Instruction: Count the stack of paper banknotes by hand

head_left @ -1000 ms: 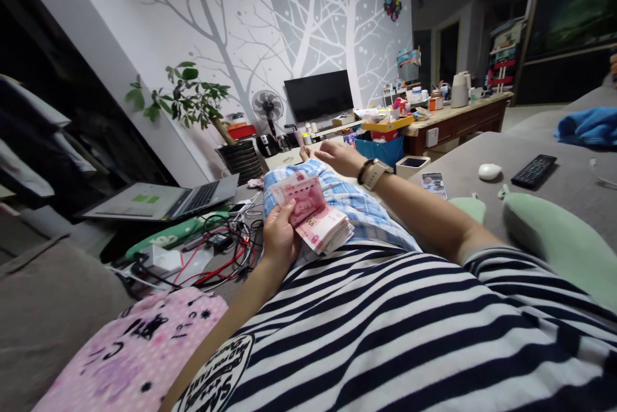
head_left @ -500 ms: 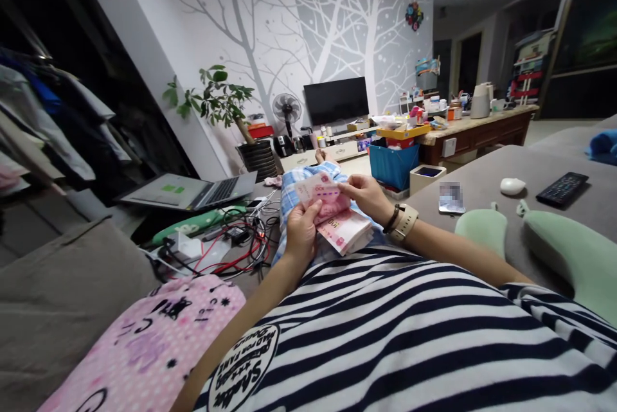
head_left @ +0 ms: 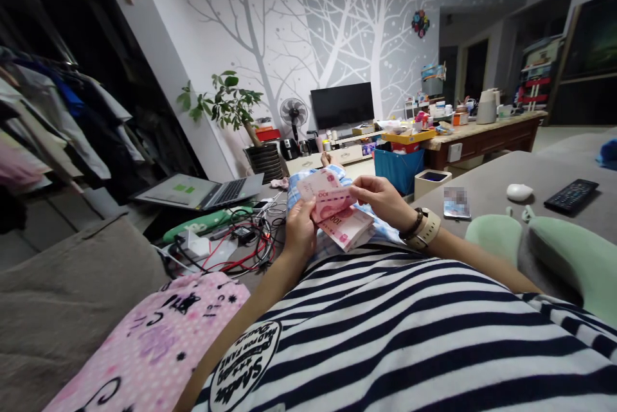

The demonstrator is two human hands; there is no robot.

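Note:
Pinkish-red 100 banknotes (head_left: 344,227) form a bundle above my lap, its lower half tilted toward my shirt. My left hand (head_left: 301,225) grips the bundle from the left, thumb on top and the fingers hidden beneath. With thumb and fingers pinched together, my right hand (head_left: 378,197) holds the right edge of an upper banknote (head_left: 332,200), which is bent up from the rest. A bracelet and a beige watch (head_left: 428,228) are on my right wrist. Blue checked cloth (head_left: 389,227) lies under the notes.
Left of my legs are tangled cables (head_left: 260,248), a power strip and an open laptop (head_left: 193,192). A pink dotted cushion (head_left: 164,335) lies by my left arm. On the right are a phone (head_left: 456,202), a white mouse (head_left: 519,192), a remote (head_left: 571,197) and a green pillow (head_left: 573,251).
My right hand has moved slightly right, still pinching the upper note, which now folds over further. My left hand keeps its hold. The whole view has shifted a little.

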